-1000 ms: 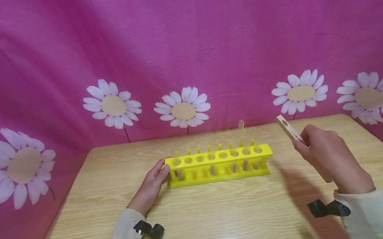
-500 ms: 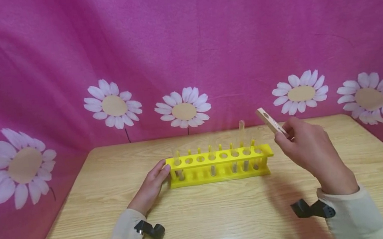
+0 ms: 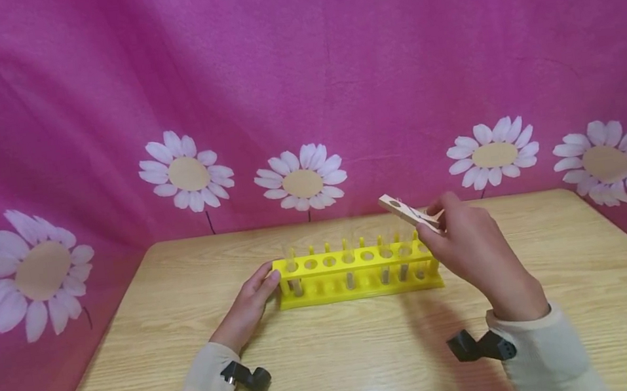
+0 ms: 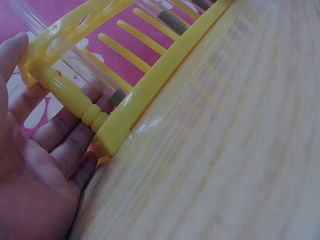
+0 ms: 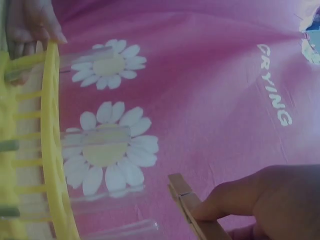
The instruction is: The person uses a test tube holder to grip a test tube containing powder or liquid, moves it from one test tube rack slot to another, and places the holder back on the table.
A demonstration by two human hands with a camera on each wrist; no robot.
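Note:
A yellow test tube rack (image 3: 362, 293) stands on the table with several clear test tubes (image 3: 351, 280) upright in it. Dark material shows at the tubes' lower ends. My left hand (image 3: 247, 306) holds the rack's left end, its thumb at the top bar and its fingers behind the end post (image 4: 75, 97). A wooden test tube clamp (image 3: 401, 209) with a metal spring is pinched in my right hand (image 3: 478, 253), over the rack's right end. Nothing is between the clamp's tips, which are apart from the tubes in the right wrist view. The right hand partly hides the rack's right end.
The wood-grain table (image 3: 334, 351) extends in front of the rack and to both sides. Behind it hangs a pink cloth (image 3: 382, 81) with printed daisies. A small black camera (image 3: 479, 345) is strapped at each sleeve cuff.
My right hand has moved left with the clamp, from beside the rack to above its right end. The clamp has tilted nearer to level. The left hand and the rack have stayed put.

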